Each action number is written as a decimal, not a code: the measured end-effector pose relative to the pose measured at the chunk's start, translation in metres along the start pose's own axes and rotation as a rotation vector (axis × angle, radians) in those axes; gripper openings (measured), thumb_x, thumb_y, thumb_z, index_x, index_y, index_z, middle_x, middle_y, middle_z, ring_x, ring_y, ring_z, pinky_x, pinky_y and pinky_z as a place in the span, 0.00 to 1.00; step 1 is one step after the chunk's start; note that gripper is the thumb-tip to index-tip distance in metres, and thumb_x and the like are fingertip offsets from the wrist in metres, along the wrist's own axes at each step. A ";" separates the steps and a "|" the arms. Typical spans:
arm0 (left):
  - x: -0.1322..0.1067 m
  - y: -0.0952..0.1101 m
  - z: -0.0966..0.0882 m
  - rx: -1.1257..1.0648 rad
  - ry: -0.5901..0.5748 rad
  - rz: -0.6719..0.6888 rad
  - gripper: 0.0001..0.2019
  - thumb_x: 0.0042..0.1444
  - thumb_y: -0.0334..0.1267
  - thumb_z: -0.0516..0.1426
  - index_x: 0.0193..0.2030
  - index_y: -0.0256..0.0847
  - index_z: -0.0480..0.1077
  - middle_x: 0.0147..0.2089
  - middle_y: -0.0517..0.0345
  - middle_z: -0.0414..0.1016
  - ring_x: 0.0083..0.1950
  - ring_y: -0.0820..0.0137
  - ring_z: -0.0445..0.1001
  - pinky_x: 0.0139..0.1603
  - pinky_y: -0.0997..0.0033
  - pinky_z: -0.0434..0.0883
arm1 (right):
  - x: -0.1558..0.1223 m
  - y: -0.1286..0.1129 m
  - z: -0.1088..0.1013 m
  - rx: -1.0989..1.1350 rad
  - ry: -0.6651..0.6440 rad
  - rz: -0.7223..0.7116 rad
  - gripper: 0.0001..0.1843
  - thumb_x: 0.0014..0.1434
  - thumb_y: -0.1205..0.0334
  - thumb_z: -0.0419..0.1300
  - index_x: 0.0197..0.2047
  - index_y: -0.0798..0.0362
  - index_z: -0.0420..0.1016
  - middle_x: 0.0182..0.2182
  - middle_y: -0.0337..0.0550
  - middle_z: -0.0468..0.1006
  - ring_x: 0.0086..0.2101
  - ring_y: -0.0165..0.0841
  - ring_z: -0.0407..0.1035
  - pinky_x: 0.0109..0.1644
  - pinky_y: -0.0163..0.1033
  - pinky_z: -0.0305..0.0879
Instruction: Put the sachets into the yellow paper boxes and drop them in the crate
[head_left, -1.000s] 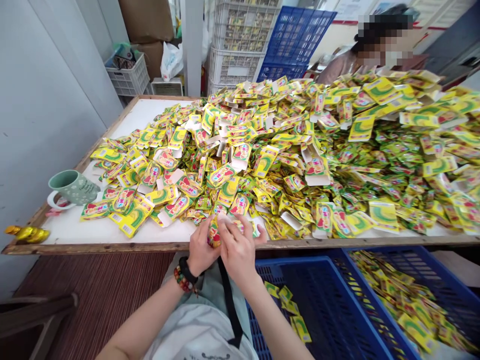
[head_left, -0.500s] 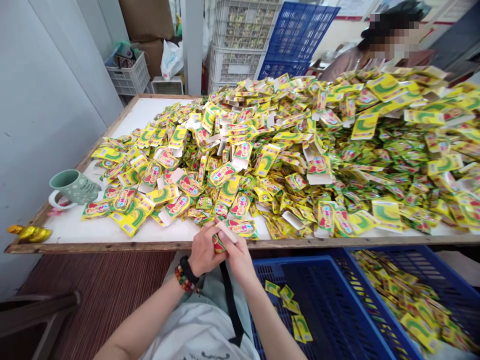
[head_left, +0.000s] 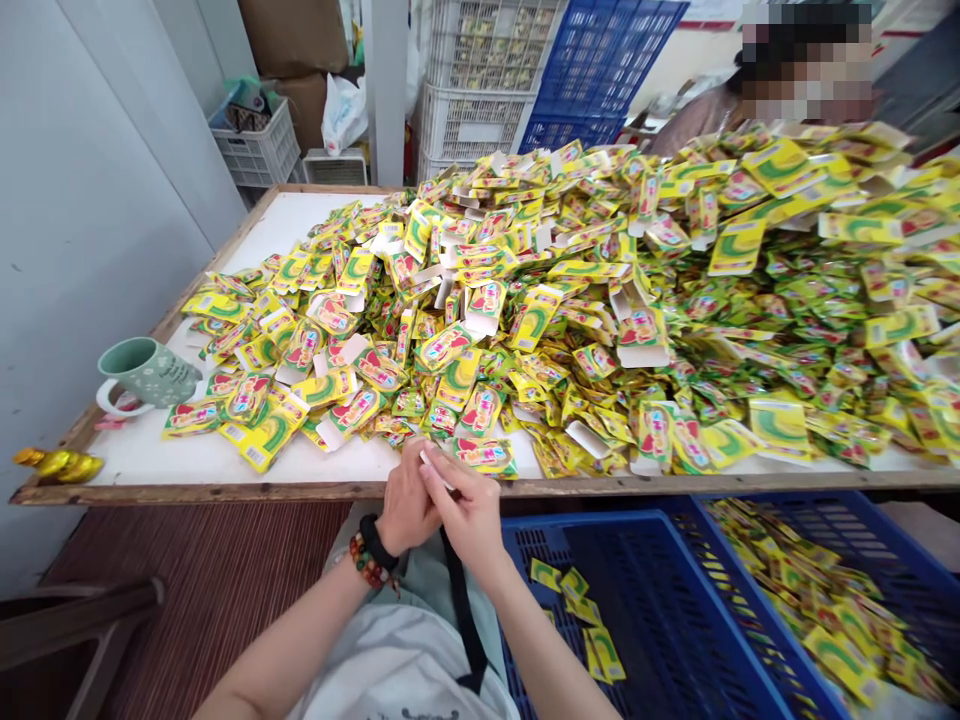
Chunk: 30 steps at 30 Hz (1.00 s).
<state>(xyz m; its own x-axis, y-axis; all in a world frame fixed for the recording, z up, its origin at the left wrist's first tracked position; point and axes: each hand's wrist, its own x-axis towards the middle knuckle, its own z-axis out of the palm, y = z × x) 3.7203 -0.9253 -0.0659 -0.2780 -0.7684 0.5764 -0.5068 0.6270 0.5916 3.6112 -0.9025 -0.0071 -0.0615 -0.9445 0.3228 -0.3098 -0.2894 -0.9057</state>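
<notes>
From my remote feed, I see the left hand (head_left: pixel 409 502) and right hand (head_left: pixel 471 500) together, clamped around a small, mostly hidden white-edged cardboard box (head_left: pixel 425 457) at the white wood-rimmed table (head_left: pixel 266 225)'s near edge.

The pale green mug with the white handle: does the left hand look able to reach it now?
Probably yes: only low, yellow-green cardboard boxes lie between the left hand and the mug. First, though, that hand would likely need to leave the right hand.
</notes>
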 end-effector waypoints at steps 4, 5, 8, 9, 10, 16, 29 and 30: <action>0.002 0.002 -0.001 -0.035 0.022 0.012 0.25 0.63 0.45 0.47 0.64 0.37 0.48 0.54 0.40 0.62 0.55 0.57 0.67 0.51 0.58 0.71 | -0.008 0.002 0.006 0.123 0.086 0.122 0.17 0.61 0.57 0.60 0.52 0.49 0.78 0.50 0.47 0.78 0.49 0.40 0.74 0.56 0.47 0.70; 0.002 0.002 -0.002 -0.037 0.027 0.018 0.26 0.63 0.45 0.47 0.64 0.37 0.48 0.54 0.40 0.62 0.55 0.58 0.67 0.50 0.58 0.72 | -0.009 0.003 0.007 0.133 0.100 0.130 0.17 0.61 0.57 0.59 0.52 0.49 0.78 0.50 0.47 0.78 0.49 0.40 0.74 0.56 0.47 0.70; 0.003 0.003 -0.002 -0.028 0.018 0.040 0.27 0.63 0.48 0.48 0.64 0.36 0.49 0.54 0.41 0.62 0.55 0.57 0.67 0.51 0.57 0.71 | -0.008 0.004 0.007 0.157 0.113 0.159 0.17 0.61 0.56 0.59 0.51 0.49 0.78 0.49 0.45 0.79 0.49 0.41 0.75 0.55 0.46 0.71; 0.004 0.003 -0.002 -0.016 0.011 0.041 0.27 0.63 0.49 0.48 0.64 0.36 0.49 0.54 0.41 0.62 0.55 0.57 0.67 0.51 0.57 0.71 | -0.007 0.004 0.006 0.161 0.108 0.176 0.17 0.61 0.56 0.59 0.51 0.49 0.78 0.48 0.45 0.79 0.48 0.41 0.75 0.54 0.46 0.72; 0.004 0.003 -0.001 0.000 0.009 0.039 0.28 0.62 0.49 0.49 0.64 0.36 0.49 0.54 0.41 0.63 0.55 0.56 0.67 0.51 0.57 0.71 | -0.005 0.004 0.005 0.165 0.102 0.191 0.17 0.61 0.55 0.59 0.51 0.49 0.78 0.47 0.44 0.80 0.47 0.41 0.76 0.54 0.46 0.72; 0.001 0.002 -0.001 0.056 0.022 -0.009 0.26 0.64 0.48 0.46 0.63 0.35 0.49 0.53 0.39 0.63 0.51 0.56 0.70 0.45 0.58 0.74 | 0.003 0.003 -0.004 -0.050 -0.014 -0.028 0.17 0.65 0.58 0.55 0.54 0.48 0.77 0.45 0.46 0.81 0.45 0.38 0.77 0.49 0.41 0.74; 0.002 0.001 0.002 0.065 0.005 -0.018 0.24 0.62 0.46 0.47 0.61 0.36 0.51 0.51 0.41 0.66 0.50 0.58 0.71 0.44 0.59 0.73 | 0.004 0.002 -0.003 -0.062 -0.053 0.068 0.22 0.68 0.54 0.49 0.59 0.51 0.72 0.49 0.47 0.79 0.47 0.37 0.76 0.49 0.39 0.73; 0.002 0.000 0.002 0.062 -0.002 -0.024 0.25 0.62 0.47 0.47 0.61 0.36 0.50 0.51 0.41 0.66 0.50 0.58 0.71 0.44 0.59 0.73 | 0.005 0.002 -0.003 -0.048 -0.046 0.080 0.22 0.67 0.53 0.49 0.58 0.51 0.73 0.49 0.47 0.79 0.49 0.38 0.75 0.51 0.40 0.72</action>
<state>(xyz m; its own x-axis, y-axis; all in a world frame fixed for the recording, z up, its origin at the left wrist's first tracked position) 3.7177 -0.9269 -0.0658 -0.2672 -0.7834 0.5612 -0.5625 0.5996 0.5692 3.6077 -0.9074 -0.0061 -0.0444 -0.9707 0.2360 -0.3507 -0.2061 -0.9135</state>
